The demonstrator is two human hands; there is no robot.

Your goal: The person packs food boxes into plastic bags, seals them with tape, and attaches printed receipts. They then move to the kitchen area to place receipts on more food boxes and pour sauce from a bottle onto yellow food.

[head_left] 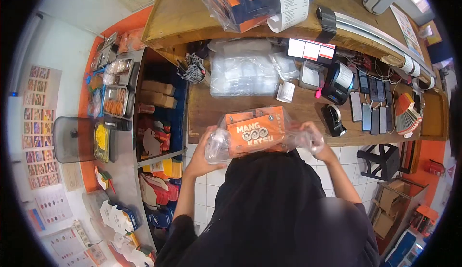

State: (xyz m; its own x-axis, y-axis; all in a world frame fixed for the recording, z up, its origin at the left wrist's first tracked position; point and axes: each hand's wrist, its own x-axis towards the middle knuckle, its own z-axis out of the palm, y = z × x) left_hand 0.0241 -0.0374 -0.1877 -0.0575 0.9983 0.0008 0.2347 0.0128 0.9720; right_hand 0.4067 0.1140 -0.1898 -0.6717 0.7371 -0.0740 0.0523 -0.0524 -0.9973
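Observation:
An orange box printed "MANG KATSU" sits inside a clear plastic bag, close to my body at the table's front edge. My left hand grips the bulging plastic at the box's left end, thumb low and fingers above. At the other end, my right hand is closed on the bag's gathered plastic. Some of its fingers are hidden by the shiny film. The box's underside cannot be seen.
On the wooden table lie a stack of clear plastic bags, a label printer, a tape dispenser and several phones. A filled bag with a receipt stands on the upper shelf. A black stool is at right.

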